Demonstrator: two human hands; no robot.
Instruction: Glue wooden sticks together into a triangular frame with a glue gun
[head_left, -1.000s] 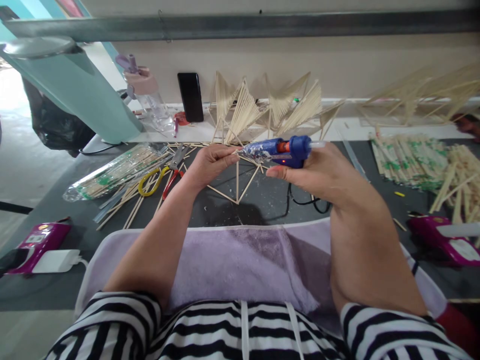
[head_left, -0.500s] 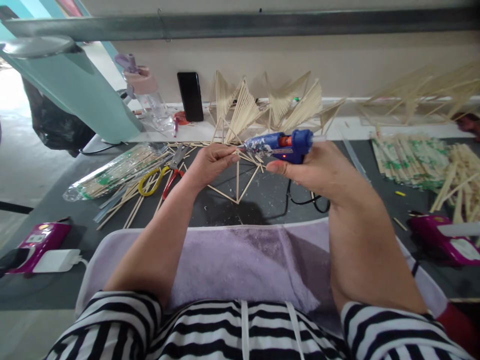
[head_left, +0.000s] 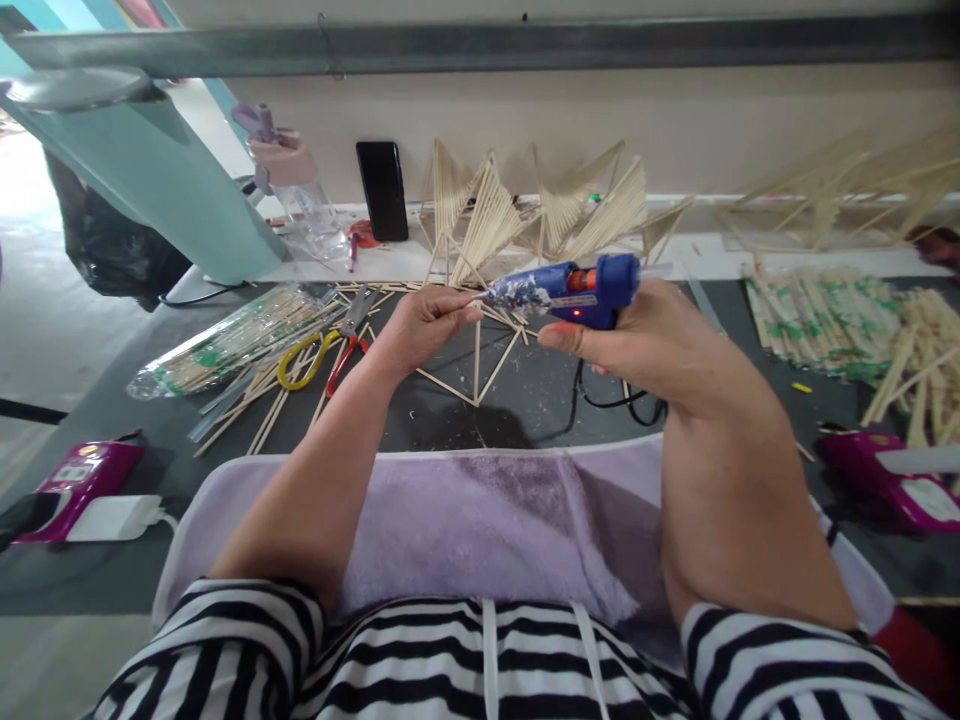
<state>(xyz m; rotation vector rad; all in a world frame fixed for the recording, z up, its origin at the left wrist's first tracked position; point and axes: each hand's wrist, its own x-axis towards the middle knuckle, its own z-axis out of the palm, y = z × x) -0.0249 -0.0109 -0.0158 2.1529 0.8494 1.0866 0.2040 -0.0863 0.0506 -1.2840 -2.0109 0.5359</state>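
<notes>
1. Has tipped the back of the blue glue gun (head_left: 619, 280) slightly up and rightward over the last second, with the nozzle kept at the left fingertips; means a changed angle at much the same spot, with any fresh glue too small to make out.
2. Gripping the glue gun in the right hand (head_left: 660, 340), nozzle above the stick frame (head_left: 477, 360).
3. Pinching the upper corner of that frame in the left hand (head_left: 424, 325); cannot tell which stick lies between the fingertips.
4. Lying on the grey table (head_left: 442, 425): the frame, with scissors (head_left: 356, 315) and bagged sticks (head_left: 225, 345) left of it, packets of sticks (head_left: 817, 315) far to its right.
5. Standing behind the frame: fanned stick shapes (head_left: 487, 220), plus a phone (head_left: 382, 190) propped behind and left, against the wall (head_left: 675, 110).
6. Spread in front of the frame: a lilac cloth (head_left: 450, 520).
</notes>
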